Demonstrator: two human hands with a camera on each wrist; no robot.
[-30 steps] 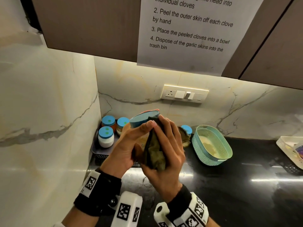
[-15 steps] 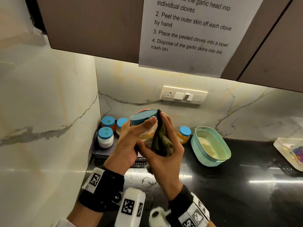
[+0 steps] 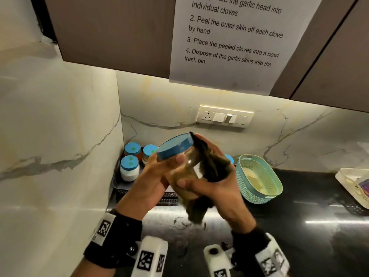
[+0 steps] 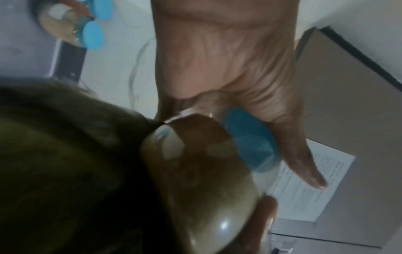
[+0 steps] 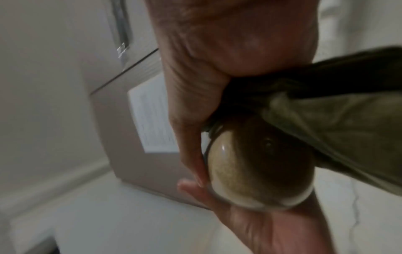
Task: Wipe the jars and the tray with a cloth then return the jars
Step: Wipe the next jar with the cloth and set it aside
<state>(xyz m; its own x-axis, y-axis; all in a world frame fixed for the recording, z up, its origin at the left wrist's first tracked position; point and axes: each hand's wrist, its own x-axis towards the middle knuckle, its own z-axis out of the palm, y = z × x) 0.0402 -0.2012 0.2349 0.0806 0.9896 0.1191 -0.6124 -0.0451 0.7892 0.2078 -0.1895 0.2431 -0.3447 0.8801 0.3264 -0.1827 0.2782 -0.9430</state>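
Glass jar [image 3: 185, 164] gripped by left hand [image 3: 157, 176], right hand [image 3: 217, 186] pressing cloth [image 3: 209, 166]

The tray [image 3: 117, 184] lies behind and left of the left hand [image 3: 151, 182]. The basket [image 3: 259, 182] sits right of the right hand [image 3: 223, 188].

Black wristbands [image 3: 117, 234]; white camera mounts [image 3: 149, 256] bearing black square-patterned tags.

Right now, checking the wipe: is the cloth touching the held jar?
Touching. The right wrist view shows the cloth draped over the jar with no gap; the head view shows the right hand pressing it against the glass.
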